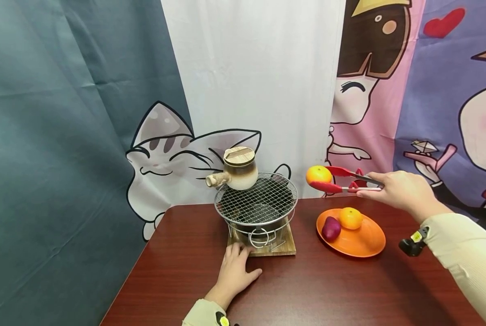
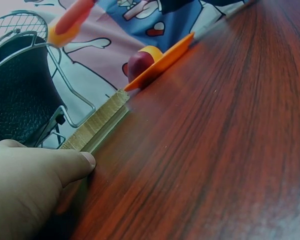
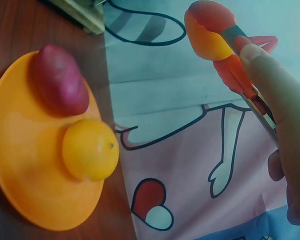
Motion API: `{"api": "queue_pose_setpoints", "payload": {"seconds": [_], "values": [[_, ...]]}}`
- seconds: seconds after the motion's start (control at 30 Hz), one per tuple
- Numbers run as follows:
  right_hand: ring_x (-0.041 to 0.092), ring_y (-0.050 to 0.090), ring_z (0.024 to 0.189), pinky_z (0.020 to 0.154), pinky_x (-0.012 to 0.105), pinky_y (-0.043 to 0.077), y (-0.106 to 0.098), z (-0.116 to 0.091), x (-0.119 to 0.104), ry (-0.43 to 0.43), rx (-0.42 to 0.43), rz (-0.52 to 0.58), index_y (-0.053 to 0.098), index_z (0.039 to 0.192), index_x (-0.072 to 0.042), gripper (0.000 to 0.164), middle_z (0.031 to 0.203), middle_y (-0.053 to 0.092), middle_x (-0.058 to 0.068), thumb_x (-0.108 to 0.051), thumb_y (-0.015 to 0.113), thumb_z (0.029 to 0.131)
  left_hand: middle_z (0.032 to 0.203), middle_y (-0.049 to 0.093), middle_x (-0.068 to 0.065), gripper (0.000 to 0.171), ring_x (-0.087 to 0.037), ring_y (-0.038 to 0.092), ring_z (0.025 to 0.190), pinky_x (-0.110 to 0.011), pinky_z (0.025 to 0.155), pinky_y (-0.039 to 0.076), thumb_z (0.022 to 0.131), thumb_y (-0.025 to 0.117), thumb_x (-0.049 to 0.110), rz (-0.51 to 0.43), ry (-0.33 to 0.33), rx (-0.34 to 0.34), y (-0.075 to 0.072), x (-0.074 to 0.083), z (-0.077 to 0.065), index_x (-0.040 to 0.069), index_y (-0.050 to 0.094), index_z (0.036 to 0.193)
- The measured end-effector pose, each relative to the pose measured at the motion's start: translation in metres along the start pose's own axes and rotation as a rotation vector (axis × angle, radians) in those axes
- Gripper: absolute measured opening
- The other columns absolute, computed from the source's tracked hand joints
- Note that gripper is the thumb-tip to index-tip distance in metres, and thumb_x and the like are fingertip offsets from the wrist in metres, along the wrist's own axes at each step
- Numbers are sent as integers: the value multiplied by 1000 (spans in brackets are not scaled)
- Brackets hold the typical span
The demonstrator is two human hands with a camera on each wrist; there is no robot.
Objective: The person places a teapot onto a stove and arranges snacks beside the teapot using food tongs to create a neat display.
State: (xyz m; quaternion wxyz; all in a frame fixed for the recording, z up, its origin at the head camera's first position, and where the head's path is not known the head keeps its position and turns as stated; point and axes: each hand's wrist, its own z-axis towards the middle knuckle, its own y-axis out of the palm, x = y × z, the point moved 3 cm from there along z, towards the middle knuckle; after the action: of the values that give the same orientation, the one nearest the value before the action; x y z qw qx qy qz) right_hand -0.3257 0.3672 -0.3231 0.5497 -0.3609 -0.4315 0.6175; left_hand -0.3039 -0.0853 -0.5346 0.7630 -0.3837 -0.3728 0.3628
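My right hand [image 1: 406, 192] grips red-tipped tongs [image 1: 338, 171], with a mandarin [image 1: 319, 174] pinched between the tips, raised above the table left of the orange plate [image 1: 361, 246]. On that plate lie a second mandarin [image 1: 350, 218] and a purple sweet potato [image 1: 331, 228]. My left hand [image 1: 235, 274] lies at the front left edge of the wooden board [image 1: 288, 244], fingertips touching it and thumb spread on the table side. A round wire grill rack [image 1: 263, 203] tops the dark stove [image 2: 25, 95] on that board. A side-handled teapot [image 1: 245, 176] with a wooden lid stands at the rack's back left.
The dark red wooden table [image 1: 165, 271] ends at the back against a printed cloth [image 1: 259, 90]. Wire legs and handles [image 1: 259, 240] of the stove stick out at its front, close to my left fingers.
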Motion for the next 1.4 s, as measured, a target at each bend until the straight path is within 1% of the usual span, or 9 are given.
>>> {"api": "queue_pose_setpoints", "payload": {"seconds": [0.2,0.33,0.43,0.63,0.83,1.0,1.13,1.23,1.4], "values": [[50,65,88,59,58,50,-5,15,-6,4,2,13,61,140,-15,93,116,64,36,-86,53,79,126,50,-6,54,-29,42,123,-48,105,38,76,82,48,-4,4,6,1,0,1,22,65,120],[48,65,89,60,58,52,-5,24,-14,2,-7,14,61,141,-16,95,119,63,36,-87,50,79,125,50,-6,54,-29,42,122,-48,104,39,76,82,47,-9,7,11,1,1,0,22,65,120],[46,66,89,61,57,53,-4,30,-21,-10,4,16,61,140,-16,94,120,64,33,-87,48,80,125,50,-6,54,-29,42,122,-48,103,40,76,82,47,-9,7,12,1,0,1,22,65,120],[43,67,93,62,56,53,-5,42,-37,-41,37,28,64,138,-18,90,115,69,27,-86,50,80,125,50,-6,54,-30,42,122,-49,103,40,76,82,47,-15,7,9,2,1,1,22,65,120],[41,67,98,69,58,54,-6,55,-50,-56,30,33,65,136,-18,92,113,71,24,-88,47,79,125,50,-6,55,-29,42,122,-48,103,40,76,82,48,-9,2,10,3,-1,0,22,65,121],[39,67,98,71,59,54,-4,63,-59,-71,32,43,68,133,-18,89,111,72,20,-87,49,80,124,50,-6,55,-30,42,122,-49,102,40,75,82,47,-8,3,15,3,-2,0,22,65,121],[39,68,96,72,59,53,-2,69,-68,-100,29,43,68,133,-19,86,107,74,17,-85,52,80,124,50,-6,55,-30,42,122,-49,102,40,75,83,46,-13,8,21,4,-2,-1,21,65,120],[40,68,92,69,57,53,-1,73,-77,-111,15,37,67,135,-19,87,106,74,18,-85,54,79,124,50,-6,55,-30,42,122,-49,103,40,75,83,46,-10,10,21,4,-2,-1,21,65,121],[35,68,87,66,53,54,3,80,-92,-135,1,13,66,136,-19,97,103,73,18,-92,48,74,124,50,-6,55,-30,42,122,-49,103,40,75,83,46,-5,12,24,4,-1,0,21,65,121]]}}
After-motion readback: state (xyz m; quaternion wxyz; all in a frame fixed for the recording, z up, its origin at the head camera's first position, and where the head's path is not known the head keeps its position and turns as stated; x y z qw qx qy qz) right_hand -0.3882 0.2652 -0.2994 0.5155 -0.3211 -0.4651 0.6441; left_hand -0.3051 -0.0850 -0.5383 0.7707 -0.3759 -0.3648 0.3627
